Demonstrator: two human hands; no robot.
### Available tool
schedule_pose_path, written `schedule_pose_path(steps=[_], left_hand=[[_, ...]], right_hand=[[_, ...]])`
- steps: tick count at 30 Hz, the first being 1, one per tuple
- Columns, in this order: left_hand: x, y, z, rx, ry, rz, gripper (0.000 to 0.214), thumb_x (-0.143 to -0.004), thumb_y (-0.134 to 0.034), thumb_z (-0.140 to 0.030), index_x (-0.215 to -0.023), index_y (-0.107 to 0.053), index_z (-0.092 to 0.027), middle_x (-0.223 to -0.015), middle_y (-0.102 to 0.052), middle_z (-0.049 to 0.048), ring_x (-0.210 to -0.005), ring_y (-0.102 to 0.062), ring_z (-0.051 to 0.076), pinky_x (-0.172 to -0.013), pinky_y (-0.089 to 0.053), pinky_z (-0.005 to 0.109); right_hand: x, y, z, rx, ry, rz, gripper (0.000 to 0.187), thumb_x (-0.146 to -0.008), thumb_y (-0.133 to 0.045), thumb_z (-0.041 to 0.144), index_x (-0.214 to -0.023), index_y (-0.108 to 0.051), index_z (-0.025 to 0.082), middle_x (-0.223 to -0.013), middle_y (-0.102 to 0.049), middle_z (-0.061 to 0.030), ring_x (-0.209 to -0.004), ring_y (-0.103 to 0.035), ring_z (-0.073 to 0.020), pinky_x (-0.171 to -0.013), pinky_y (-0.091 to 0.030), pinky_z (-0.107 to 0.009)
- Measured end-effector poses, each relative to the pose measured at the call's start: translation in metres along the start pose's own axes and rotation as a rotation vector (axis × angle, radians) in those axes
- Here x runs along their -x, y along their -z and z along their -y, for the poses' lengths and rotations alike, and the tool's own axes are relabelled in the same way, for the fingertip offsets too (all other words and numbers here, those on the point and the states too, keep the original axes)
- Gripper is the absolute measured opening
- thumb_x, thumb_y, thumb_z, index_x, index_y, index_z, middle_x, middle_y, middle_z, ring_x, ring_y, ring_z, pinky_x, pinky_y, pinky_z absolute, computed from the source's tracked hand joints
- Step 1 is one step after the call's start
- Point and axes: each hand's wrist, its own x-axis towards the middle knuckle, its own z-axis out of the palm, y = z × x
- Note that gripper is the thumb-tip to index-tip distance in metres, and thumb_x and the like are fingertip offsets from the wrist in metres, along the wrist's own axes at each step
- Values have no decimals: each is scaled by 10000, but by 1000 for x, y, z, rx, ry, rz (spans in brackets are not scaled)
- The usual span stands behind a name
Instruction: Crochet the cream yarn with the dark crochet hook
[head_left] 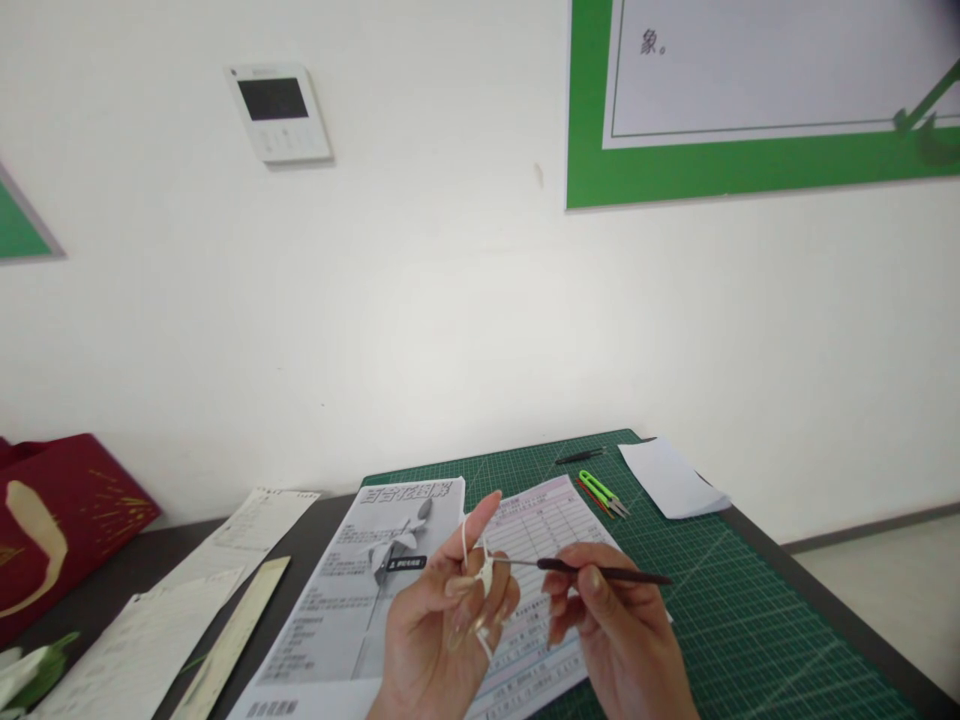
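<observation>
My left hand (442,610) is closed on a small piece of white crochet (486,577), pinched between thumb and fingers. White yarn loops round its raised index finger and passes down across the other fingers. In my right hand (611,620) a crochet hook (607,571) with a dark brown handle lies nearly level, gripped like a pen. Its thin metal shaft points left and meets the white piece; the hook's very tip is too small to make out. Below both hands lie a printed sheet with a flower picture (337,600) and a sheet with a ruled table (536,520).
Green thread snips (600,490) and dark tweezers (579,457) lie on the green cutting mat (750,610). White paper (671,478) overlaps the mat's right edge. At left are a ruler (232,640), handwritten sheets (150,640) and a red bag (67,530). A wall stands behind.
</observation>
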Motion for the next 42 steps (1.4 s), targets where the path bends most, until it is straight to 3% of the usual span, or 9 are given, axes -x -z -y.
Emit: schedule_pose_path(steps=[7, 11, 17, 22, 28, 33, 37, 40, 42], left_hand=[[-3, 2, -4, 7, -5, 54, 486, -633, -575, -67, -1109, -623, 18, -372, -316, -71, -439, -236, 76, -472, -344, 209], [-2, 1, -5, -15, -2, 1, 448, -605, -600, -72, -1043, -673, -15, -376, -329, -58, -468, -278, 78, -494, -347, 199], [-3, 6, -2, -234, -49, 24, 389, -597, -615, -84, -968, -727, -115, -402, -309, -56, -478, -276, 87, -495, -302, 225], [-2, 10, 6, -466, -113, 35, 422, -636, -659, -140, -1054, -696, -187, -462, -378, -48, -507, -348, 99, -518, -286, 257], [0, 11, 14, -520, -75, -89, 411, -640, -677, -147, -1044, -700, -218, -500, -394, -40, -525, -387, 105, -471, -275, 234], [-2, 14, 14, -550, -131, -71, 377, -640, -703, -194, -1015, -713, -232, -515, -377, -44, -503, -385, 95, -436, -283, 210], [-1, 14, 16, -703, -201, -109, 338, -692, -687, -194, -1024, -707, -257, -559, -440, -39, -475, -404, 81, -442, -318, 212], [0, 9, 19, -777, -254, -142, 359, -699, -686, -168, -1046, -698, -255, -570, -461, -36, -495, -431, 85, -466, -346, 211], [2, 3, 20, -698, -242, -177, 416, -692, -687, -143, -1094, -673, -251, -564, -464, -41, -496, -424, 76, -488, -355, 199]], right_hand=[[-1, 1, 3, 22, 3, 46, 122, -763, -698, 291, -836, -725, 197, -692, -707, -32, -550, -625, -113, -479, -541, -209], [-3, -2, 8, 4, -20, 38, 131, -746, -714, 289, -810, -726, 175, -670, -708, -36, -537, -629, -113, -482, -544, -205], [-12, -3, 7, -223, -266, -135, 186, -667, -782, 257, -753, -728, 101, -474, -648, -2, -359, -535, -45, -363, -479, -112], [-18, -1, 2, -312, -384, -203, 236, -601, -825, 227, -766, -729, 90, -517, -694, -31, -373, -573, -50, -396, -516, -117], [-13, -4, 1, -245, -301, -109, 170, -723, -743, 242, -830, -718, 112, -588, -718, -41, -454, -637, -84, -471, -560, -159], [-14, -8, 4, -148, -228, -146, 199, -715, -746, 284, -806, -715, 110, -564, -703, -34, -433, -613, -79, -451, -541, -155], [-12, -7, 4, -10, -115, -177, 195, -729, -728, 302, -817, -718, 129, -580, -702, -33, -449, -610, -90, -463, -534, -175], [-5, -7, 3, 257, 64, -173, 142, -785, -666, 277, -859, -727, 172, -644, -724, -50, -502, -646, -131, -496, -551, -223], [2, -7, 1, 507, 317, -102, 155, -783, -650, 178, -905, -737, 219, -759, -749, -74, -607, -678, -174, -564, -569, -268]])
